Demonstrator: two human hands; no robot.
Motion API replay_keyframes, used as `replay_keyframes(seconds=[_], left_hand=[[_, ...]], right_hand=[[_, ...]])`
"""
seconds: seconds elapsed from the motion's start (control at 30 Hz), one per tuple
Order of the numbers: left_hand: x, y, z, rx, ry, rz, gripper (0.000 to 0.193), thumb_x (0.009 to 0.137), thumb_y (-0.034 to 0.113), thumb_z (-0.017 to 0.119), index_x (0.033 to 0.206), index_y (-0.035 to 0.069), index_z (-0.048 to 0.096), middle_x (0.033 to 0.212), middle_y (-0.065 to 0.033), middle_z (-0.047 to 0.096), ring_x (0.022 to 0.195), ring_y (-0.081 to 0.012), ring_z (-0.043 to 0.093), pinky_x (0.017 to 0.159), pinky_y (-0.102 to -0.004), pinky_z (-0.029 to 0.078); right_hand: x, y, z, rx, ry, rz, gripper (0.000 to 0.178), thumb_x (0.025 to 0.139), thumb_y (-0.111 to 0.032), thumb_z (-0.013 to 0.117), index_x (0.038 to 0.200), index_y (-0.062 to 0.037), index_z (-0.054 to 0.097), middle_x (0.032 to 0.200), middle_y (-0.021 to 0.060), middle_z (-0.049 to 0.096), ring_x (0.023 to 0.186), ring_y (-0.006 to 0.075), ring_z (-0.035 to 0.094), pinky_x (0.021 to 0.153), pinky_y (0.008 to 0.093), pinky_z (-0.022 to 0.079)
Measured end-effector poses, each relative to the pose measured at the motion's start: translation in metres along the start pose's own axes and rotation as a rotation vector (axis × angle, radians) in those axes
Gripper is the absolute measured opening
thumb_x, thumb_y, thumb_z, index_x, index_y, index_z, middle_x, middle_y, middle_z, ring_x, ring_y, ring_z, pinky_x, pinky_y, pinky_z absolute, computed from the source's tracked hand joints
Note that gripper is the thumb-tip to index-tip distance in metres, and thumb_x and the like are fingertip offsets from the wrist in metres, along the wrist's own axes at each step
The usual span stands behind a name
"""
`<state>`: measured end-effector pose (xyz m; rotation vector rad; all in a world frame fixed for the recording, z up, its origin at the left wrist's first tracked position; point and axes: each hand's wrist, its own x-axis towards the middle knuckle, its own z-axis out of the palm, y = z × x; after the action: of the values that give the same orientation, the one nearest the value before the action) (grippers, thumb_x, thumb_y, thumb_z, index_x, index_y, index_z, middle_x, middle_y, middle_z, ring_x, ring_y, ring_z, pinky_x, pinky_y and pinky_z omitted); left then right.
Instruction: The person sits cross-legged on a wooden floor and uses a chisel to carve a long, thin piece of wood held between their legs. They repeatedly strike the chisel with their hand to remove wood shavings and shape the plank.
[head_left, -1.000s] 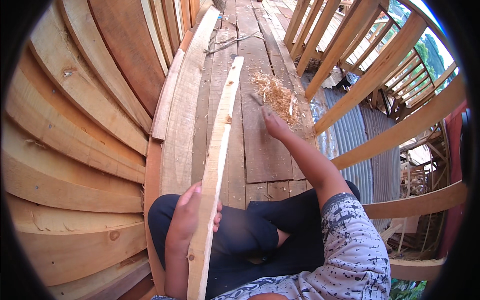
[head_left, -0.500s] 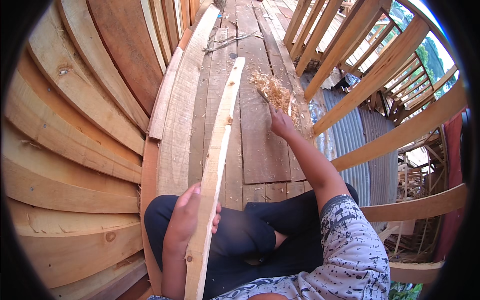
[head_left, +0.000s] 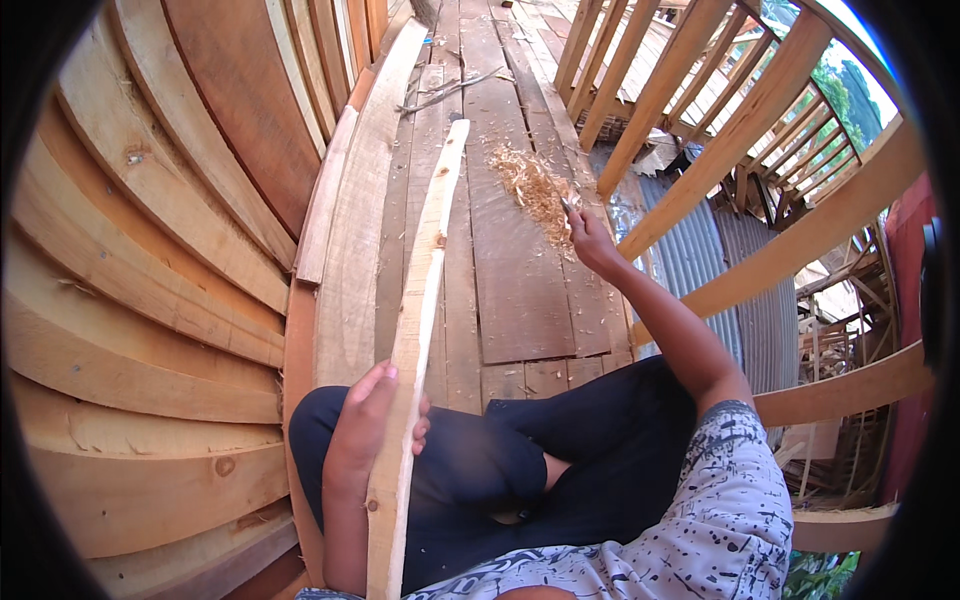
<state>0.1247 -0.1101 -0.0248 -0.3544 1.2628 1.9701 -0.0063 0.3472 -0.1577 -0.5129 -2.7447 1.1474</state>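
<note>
My left hand (head_left: 366, 428) is wrapped round a long, pale wooden strip (head_left: 424, 290) with several dark knots. The strip slants up and away from my lap, and its near end runs out at the lower edge of the view. My right hand (head_left: 597, 247), arm stretched forward, is closed on a short, knife-like blade (head_left: 568, 207), its handle hidden in the fist. The blade is at the right side of a heap of curled wood shavings (head_left: 525, 185) on the plank floor (head_left: 515, 310).
Stacked boards form a wall (head_left: 150, 250) close on my left. On the right stands a wooden railing (head_left: 700, 165) with corrugated metal sheets (head_left: 690, 270) beyond it. Thin twigs (head_left: 450, 92) lie farther along the floor. My crossed legs (head_left: 590, 420) are under the strip's near part.
My right hand has moved right and slightly nearer with the blade, from the left of the shavings to their right side. The strip's far end has shifted slightly left in view.
</note>
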Motion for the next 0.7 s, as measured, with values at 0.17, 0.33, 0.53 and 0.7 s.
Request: replay_keyframes(seconds=[0.17,0.33,0.53,0.7], left_hand=[[0.002,-0.008,0.011,0.041,0.012,-0.019,0.029,0.106,0.031,0.043,0.115,0.004,0.049,0.079,-0.0111,0.056,0.057,-0.0174,0.054,0.045,-0.0297,0.046],[0.01,-0.021,0.043,-0.012,-0.059,-0.054,0.031,0.106,0.031,0.044,0.112,0.002,0.051,0.079,-0.0114,0.057,0.056,-0.0183,0.054,0.046,-0.0308,0.047],[0.029,-0.04,0.023,0.127,0.013,-0.037,0.033,0.107,0.032,0.042,0.112,0.001,0.052,0.08,-0.0109,0.057,0.058,-0.0186,0.056,0.047,-0.0316,0.049],[0.043,-0.044,0.021,0.194,-0.013,-0.044,0.035,0.107,0.036,0.041,0.119,0.003,0.048,0.082,-0.0097,0.056,0.061,-0.0165,0.054,0.048,-0.0297,0.048]], right_hand=[[-0.041,-0.01,-0.017,0.27,-0.259,0.065,0.024,0.106,-0.032,0.046,0.101,-0.0085,0.048,0.075,-0.0008,0.047,0.06,0.009,0.05,0.051,0.0245,0.043],[-0.049,-0.052,0.005,0.153,-0.155,-0.065,0.037,0.102,-0.032,0.05,0.109,0.0016,0.061,0.089,0.0143,0.064,0.079,0.0242,0.061,0.071,0.0412,0.048],[-0.099,-0.105,0.013,0.007,-0.392,-0.165,0.044,0.102,-0.036,0.047,0.098,0.0028,0.067,0.085,0.0227,0.067,0.08,0.0358,0.065,0.075,0.046,0.049],[-0.113,-0.104,0.03,0.003,-0.488,-0.174,0.053,0.104,-0.041,0.041,0.091,0.002,0.069,0.085,0.0276,0.068,0.082,0.0435,0.066,0.076,0.0517,0.049]])
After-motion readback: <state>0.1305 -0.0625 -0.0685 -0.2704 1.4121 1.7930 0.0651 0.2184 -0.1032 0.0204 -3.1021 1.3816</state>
